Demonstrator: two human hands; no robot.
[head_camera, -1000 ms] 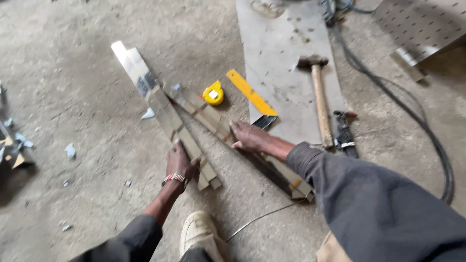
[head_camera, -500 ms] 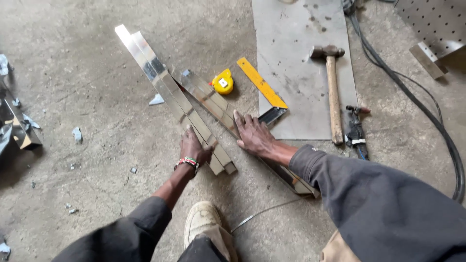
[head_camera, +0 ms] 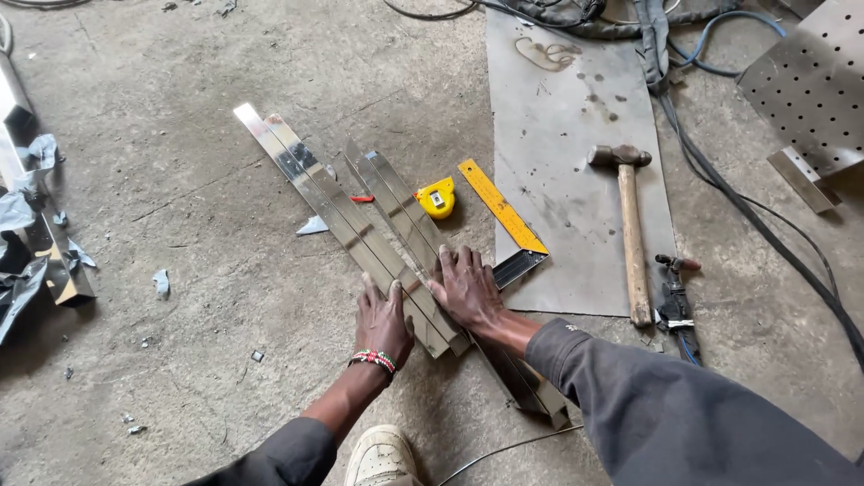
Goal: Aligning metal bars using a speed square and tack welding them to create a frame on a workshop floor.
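Note:
Several long shiny metal strips [head_camera: 315,184] lie side by side on the concrete floor, running from upper left to lower right. My left hand [head_camera: 382,319] presses flat on the near ends of the left strips, a beaded bracelet at the wrist. My right hand [head_camera: 466,288] lies flat, fingers spread, on the right strips [head_camera: 396,202] beside it. Neither hand grips anything. A yellow tape measure [head_camera: 436,198] and a yellow-armed try square [head_camera: 504,211] lie just right of the strips.
A grey metal sheet [head_camera: 576,117] lies on the floor at right, with a wooden-handled hammer [head_camera: 630,234] on it. Pliers [head_camera: 675,301] and cables [head_camera: 747,207] lie further right, a perforated plate [head_camera: 814,85] in the corner. Metal scraps [head_camera: 36,234] sit at left. My shoe [head_camera: 382,454] is below.
The strips have been pushed together and now lie closer side by side. Both hands shifted onto their near ends, flat and next to each other. The view moved closer.

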